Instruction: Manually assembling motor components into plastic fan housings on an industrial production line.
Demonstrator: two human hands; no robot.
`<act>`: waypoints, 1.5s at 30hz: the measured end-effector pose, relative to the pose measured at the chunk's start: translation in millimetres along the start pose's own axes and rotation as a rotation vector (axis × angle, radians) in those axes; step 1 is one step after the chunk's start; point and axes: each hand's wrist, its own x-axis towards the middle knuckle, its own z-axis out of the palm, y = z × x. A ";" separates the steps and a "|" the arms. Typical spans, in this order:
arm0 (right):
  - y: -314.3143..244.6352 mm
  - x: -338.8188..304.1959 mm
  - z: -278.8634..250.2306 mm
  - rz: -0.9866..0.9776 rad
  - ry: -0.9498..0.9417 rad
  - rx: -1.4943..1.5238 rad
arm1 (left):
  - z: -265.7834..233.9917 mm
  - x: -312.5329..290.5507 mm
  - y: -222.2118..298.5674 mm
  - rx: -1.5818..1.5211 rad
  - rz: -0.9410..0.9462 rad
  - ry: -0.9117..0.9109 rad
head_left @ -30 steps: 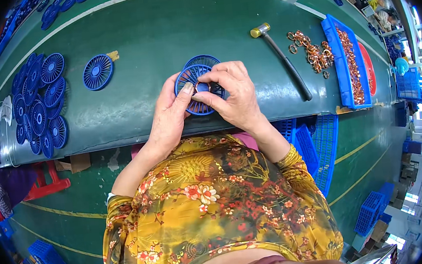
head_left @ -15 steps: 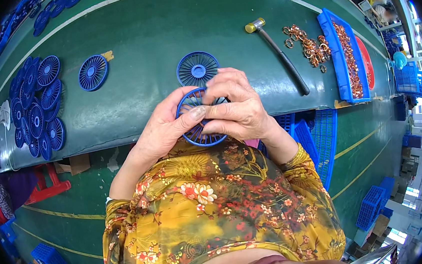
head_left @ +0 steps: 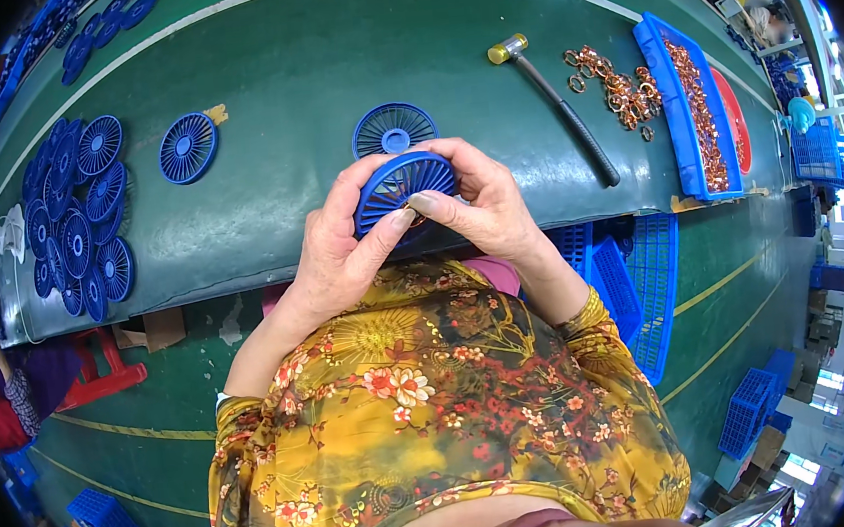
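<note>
Between my two hands, just in front of the table's near edge, a round blue slatted fan cover (head_left: 403, 182) is held tilted. My left hand (head_left: 339, 233) grips its left rim, with the thumb at the centre. On its right rim closes my right hand (head_left: 490, 197), its thumb also pressed at the middle. A small coppery piece shows by the thumb tips, mostly hidden by them. Beyond my fingers another blue fan cover (head_left: 393, 128) lies flat on the green table (head_left: 277, 95).
To the left are a pile of blue fan covers (head_left: 72, 219) and a single cover (head_left: 188, 147). A mallet (head_left: 566, 110), loose copper rings (head_left: 617, 86) and a blue tray (head_left: 676, 131) of rings lie right. A blue crate (head_left: 657, 283) stands below the table edge.
The held fan cover has tilted from facing up to a slant. My right hand has gone from its centre to its right rim, and both thumbs now meet at the middle.
</note>
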 end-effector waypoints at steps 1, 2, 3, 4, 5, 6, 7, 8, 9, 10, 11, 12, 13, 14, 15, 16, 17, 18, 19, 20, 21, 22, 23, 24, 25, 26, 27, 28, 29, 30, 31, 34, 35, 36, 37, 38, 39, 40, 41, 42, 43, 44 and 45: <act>-4.2 -1.1 1.0 0.037 0.018 -0.092 | -0.1 -0.2 -1.0 -0.015 -0.019 0.002; -6.5 -1.8 1.8 0.075 0.036 -0.185 | -0.5 -0.1 -1.9 -0.030 -0.038 0.003; -6.0 -1.3 2.8 0.074 0.038 -0.187 | -1.2 0.1 -2.6 -0.031 -0.037 0.000; -5.2 -0.4 3.3 0.041 0.063 -0.222 | -1.3 0.5 -2.6 -0.009 -0.024 0.010; -4.6 0.7 3.3 0.008 0.087 -0.257 | -1.4 1.0 -2.7 0.013 -0.011 0.020; -4.8 3.3 0.1 0.010 0.075 -0.308 | -1.7 1.6 -3.0 0.015 -0.013 0.020; -4.9 7.3 -5.4 0.010 0.065 -0.363 | -2.6 2.1 -4.2 0.107 0.025 0.051; -1.9 12.2 -14.3 -0.096 0.081 -0.466 | -3.6 2.7 -4.5 0.197 0.064 0.083; -3.4 16.8 -29.2 -0.069 0.153 -0.435 | -6.5 4.1 -4.4 0.285 0.118 0.170; -2.3 23.0 -50.6 -0.101 0.308 -0.596 | -10.6 6.7 -5.1 0.371 0.171 0.259; -3.7 30.4 -71.2 -0.113 0.501 -0.694 | -16.3 9.0 -9.8 0.442 0.219 0.363; -4.8 34.4 -102.7 -0.081 0.641 -0.889 | -23.3 12.4 -20.1 0.480 0.284 0.459; -1.7 37.4 -135.4 -0.081 0.787 -1.176 | -31.9 15.8 -24.7 0.602 0.354 0.524; -0.6 39.9 -158.6 0.005 0.843 -1.296 | -39.5 17.4 -28.1 0.731 0.422 0.596; 13.6 36.8 -201.4 0.022 0.852 -1.521 | -42.8 20.4 -30.8 0.774 0.381 0.580; 5.4 39.1 -200.3 0.222 0.806 -1.588 | -49.2 18.6 -34.6 0.833 0.324 0.585; 14.6 35.3 -226.3 0.365 0.744 -1.637 | -50.7 22.2 -37.0 0.931 0.304 0.557; 17.1 33.5 -233.8 0.340 0.738 -1.600 | -53.3 20.4 -44.5 0.989 0.238 0.474; 14.1 31.4 -235.5 0.234 0.665 -1.544 | -59.2 19.4 -49.1 1.181 0.203 0.322; 13.2 28.9 -234.7 0.137 0.677 -1.423 | -56.0 18.3 -52.9 1.311 0.119 0.216; 11.6 27.0 -235.2 0.170 0.714 -1.401 | -53.4 16.8 -50.7 1.264 0.080 0.144; 10.3 24.7 -236.5 0.148 0.723 -1.388 | -54.5 17.2 -49.1 1.189 0.075 0.145; 9.7 27.1 -238.4 0.208 0.739 -1.345 | -57.5 19.4 -47.8 1.111 0.074 0.143; 9.4 28.7 -239.6 0.270 0.758 -1.303 | -67.5 22.1 -46.5 1.145 0.054 0.164; 9.1 27.2 -240.5 0.197 0.781 -1.532 | -81.4 25.0 -49.6 1.192 0.095 0.220; 11.3 27.7 -241.0 0.174 0.794 -1.611 | -95.9 30.4 -46.2 1.239 0.048 0.289; 13.1 25.8 -245.3 0.158 0.816 -1.698 | -115.6 38.1 -47.0 1.306 0.052 0.365; 23.5 21.2 -262.8 0.127 0.795 -1.784 | -136.7 42.6 -52.6 1.312 0.053 0.436; 24.7 24.0 -252.7 0.108 0.791 -1.762 | -159.0 41.1 -62.1 1.388 -0.083 0.495; 21.1 24.8 -239.5 0.119 0.749 -1.750 | -177.2 35.1 -71.1 1.438 -0.247 0.536; 19.7 26.2 -223.9 0.166 0.747 -1.663 | -192.9 26.8 -80.7 1.538 -0.354 0.551; 13.6 23.1 -208.2 0.194 0.719 -1.573 | -188.6 21.6 -61.6 1.252 -0.366 0.584; 15.2 21.2 -204.1 0.135 0.734 -1.564 | -180.1 19.7 -54.5 1.252 -0.332 0.622; 14.9 18.4 -201.4 0.126 0.747 -1.550 | -172.7 21.2 -47.6 1.253 -0.346 0.651; 13.4 16.1 -199.9 0.112 0.753 -1.535 | -168.0 18.1 -44.0 1.242 -0.341 0.669; 13.4 14.7 -201.9 0.135 0.782 -1.487 | -164.8 15.3 -41.3 1.233 -0.337 0.689; 10.7 13.2 -203.7 0.139 0.789 -1.491 | -164.8 14.5 -39.5 1.259 -0.342 0.668; 7.5 13.0 -204.2 0.199 0.740 -1.498 | -160.9 12.0 -31.5 1.256 -0.341 0.668; 5.6 14.5 -204.2 0.258 0.689 -1.500 | -153.8 11.1 -20.7 1.082 -0.367 0.667; 4.5 13.5 -199.9 0.256 0.687 -1.499 | -144.3 9.5 -13.0 0.910 -0.389 0.663; 3.3 13.3 -189.3 0.021 0.702 -1.327 | -131.5 7.4 -8.9 0.970 -0.218 0.720; 2.8 13.9 -176.1 -0.203 0.704 -1.140 | -120.8 6.3 -4.7 0.901 -0.190 0.762; 0.1 14.3 -160.2 -0.313 0.708 -1.050 | -109.8 6.6 -0.7 0.833 -0.163 0.803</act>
